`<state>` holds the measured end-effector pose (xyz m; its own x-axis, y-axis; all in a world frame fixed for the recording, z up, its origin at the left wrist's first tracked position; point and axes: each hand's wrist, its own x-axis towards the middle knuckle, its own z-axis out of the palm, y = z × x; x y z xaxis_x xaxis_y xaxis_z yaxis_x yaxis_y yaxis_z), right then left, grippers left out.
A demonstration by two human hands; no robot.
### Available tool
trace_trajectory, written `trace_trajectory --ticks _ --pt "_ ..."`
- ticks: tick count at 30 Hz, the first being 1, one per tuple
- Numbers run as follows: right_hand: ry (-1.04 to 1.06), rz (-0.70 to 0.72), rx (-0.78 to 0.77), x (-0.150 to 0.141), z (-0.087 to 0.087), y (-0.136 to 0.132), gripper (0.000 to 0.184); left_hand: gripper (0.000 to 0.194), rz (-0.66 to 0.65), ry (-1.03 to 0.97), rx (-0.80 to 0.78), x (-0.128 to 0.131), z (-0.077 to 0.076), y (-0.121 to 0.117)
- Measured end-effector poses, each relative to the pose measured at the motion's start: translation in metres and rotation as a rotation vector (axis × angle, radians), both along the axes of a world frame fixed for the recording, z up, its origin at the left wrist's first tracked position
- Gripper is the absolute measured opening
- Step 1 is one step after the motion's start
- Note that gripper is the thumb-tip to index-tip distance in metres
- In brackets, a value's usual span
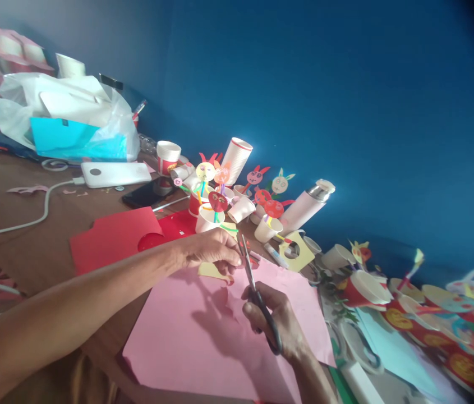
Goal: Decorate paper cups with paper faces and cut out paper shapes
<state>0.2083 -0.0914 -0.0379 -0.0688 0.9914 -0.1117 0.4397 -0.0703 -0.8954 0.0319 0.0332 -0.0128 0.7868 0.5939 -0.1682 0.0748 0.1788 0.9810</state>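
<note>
Head camera lets me watch from far away: dark scissors (257, 294) are held over a big pink paper (203, 365). Their long line runs on a slant, with the tips up and a little to the left, away from the person, and the handles down to the right. I see the two blades just a tiny bit apart at the tips. The right hand (279, 311) is curled around the handles, thumb on one side and fingers bent on the other. The left hand (217, 249) is just beside the blades, its thumb and finger pinched together; I cannot tell if something small sits between them. Right below that hand I see a bit of yellow paper (212, 271). A red sheet (110, 235) lies to the left, and a little white cup (208, 220) stands just past the left hand.
</note>
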Motion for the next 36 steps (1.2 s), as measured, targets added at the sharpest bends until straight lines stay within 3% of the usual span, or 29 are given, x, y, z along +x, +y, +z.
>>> trace_trajectory --ticks 4,8,15,26,29,33,36 --pt "-0.108 0.025 -0.061 0.007 0.003 -0.001 0.02 0.008 -0.043 0.012 -0.009 0.0 -0.002 0.001" --pt "-0.26 0.038 -0.023 0.012 0.007 -0.002 0.013 0.01 -0.056 0.056 -0.044 0.002 -0.006 0.001" --pt "-0.496 0.074 0.074 0.019 0.013 -0.002 0.018 0.012 -0.089 0.088 -0.05 0.005 -0.015 0.004" --pt "-0.844 0.127 0.325 0.038 0.004 -0.001 0.024 0.012 -0.125 0.114 -0.069 0.008 -0.016 -0.002" --pt "-0.758 0.057 0.332 0.042 0.002 0.0 0.022 0.013 -0.118 0.087 -0.076 0.008 -0.018 -0.001" --pt "-0.375 -0.144 0.181 0.041 0.001 0.002 0.025 0.014 -0.099 0.027 -0.082 0.007 -0.018 -0.001" --pt "-0.137 -0.199 0.086 0.039 0.001 0.005 0.026 0.014 -0.043 -0.02 -0.06 0.007 -0.016 -0.003"
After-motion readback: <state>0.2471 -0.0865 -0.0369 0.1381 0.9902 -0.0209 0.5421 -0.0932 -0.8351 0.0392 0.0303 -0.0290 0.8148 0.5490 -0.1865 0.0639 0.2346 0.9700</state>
